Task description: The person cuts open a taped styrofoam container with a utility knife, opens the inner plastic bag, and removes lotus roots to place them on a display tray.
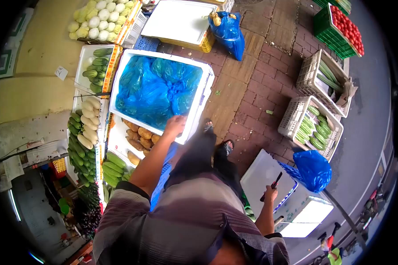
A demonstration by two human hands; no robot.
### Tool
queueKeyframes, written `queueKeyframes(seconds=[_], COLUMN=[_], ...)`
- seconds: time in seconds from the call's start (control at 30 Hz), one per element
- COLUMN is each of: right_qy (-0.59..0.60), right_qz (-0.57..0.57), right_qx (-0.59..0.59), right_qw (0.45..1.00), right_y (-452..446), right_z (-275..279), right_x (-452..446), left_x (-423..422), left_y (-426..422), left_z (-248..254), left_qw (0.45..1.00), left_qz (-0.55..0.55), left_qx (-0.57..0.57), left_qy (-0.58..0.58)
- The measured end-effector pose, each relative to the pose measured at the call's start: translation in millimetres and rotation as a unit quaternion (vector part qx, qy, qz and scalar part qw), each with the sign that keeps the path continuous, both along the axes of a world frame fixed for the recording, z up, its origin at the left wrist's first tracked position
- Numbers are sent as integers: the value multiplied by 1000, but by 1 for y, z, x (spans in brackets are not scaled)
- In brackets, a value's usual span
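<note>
My left hand [176,125] is at the near right corner of a white foam box [202,95], its fingers bent at the rim and partly blurred. Knotted blue plastic bags [148,86] fill the box. Off to the right, my right hand [270,193] is closed around a dark, slim object [276,180], possibly a phone or knife, above a white lid [261,176]. Brown root vegetables [144,133] lie in a white tray just beside my left forearm.
Cucumbers [77,152], pale gourds [89,119] and round vegetables [104,20] line the left side. A blue bag [231,35] stands on the brick path. Crates of green gourds [292,117] and tomatoes [325,33] stand at the right, near another blue bag [313,170].
</note>
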State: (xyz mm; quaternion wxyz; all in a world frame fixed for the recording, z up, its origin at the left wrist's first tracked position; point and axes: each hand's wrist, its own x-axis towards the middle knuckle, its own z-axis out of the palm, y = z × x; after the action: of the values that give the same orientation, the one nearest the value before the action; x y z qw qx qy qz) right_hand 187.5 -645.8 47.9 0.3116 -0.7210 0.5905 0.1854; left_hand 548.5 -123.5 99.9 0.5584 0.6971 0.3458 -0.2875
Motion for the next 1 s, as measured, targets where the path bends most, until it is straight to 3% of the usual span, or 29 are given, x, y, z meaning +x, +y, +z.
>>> queueKeyframes(seconds=[0.03,0.1,0.23,0.3,0.4,0.5,0.53,0.73,0.77,0.8,0.87,0.97,1.0], right_qy=[-12,-72,-144,-106,-172,-167,-156,-209,-212,-213,-308,-341,-333], right_qz=[-65,-49,28,96,155,199,208,241,204,169,102,56,42], right_qx=[89,137,224,171,220,291,316,335,366,397,413,417,417], right_qw=[994,987,964,975,948,921,912,886,883,876,851,841,844], right_y=[10,22,60,87,125,154,164,135,135,136,130,140,145], right_z=[24,30,51,76,103,122,127,44,41,35,-45,-101,-115], right_x=[35,74,170,233,326,412,441,633,677,730,821,949,980], left_x=[6,20,54,72,98,123,131,206,219,232,272,321,329], left_y=[3,7,12,11,-7,-26,-30,-61,-66,-69,-74,-77,-75], left_z=[0,8,18,23,49,26,16,31,36,35,34,12,-1], left_qw=[1000,1000,998,995,986,972,975,957,954,942,889,834,841], left_qz=[11,-2,25,22,-15,14,6,81,101,78,45,30,-3], left_qx=[-13,-26,-31,-50,-109,-147,-95,1,17,119,309,456,478], left_qy=[-8,-6,-52,-86,-127,-183,-200,-278,-280,-303,-335,-311,-252])
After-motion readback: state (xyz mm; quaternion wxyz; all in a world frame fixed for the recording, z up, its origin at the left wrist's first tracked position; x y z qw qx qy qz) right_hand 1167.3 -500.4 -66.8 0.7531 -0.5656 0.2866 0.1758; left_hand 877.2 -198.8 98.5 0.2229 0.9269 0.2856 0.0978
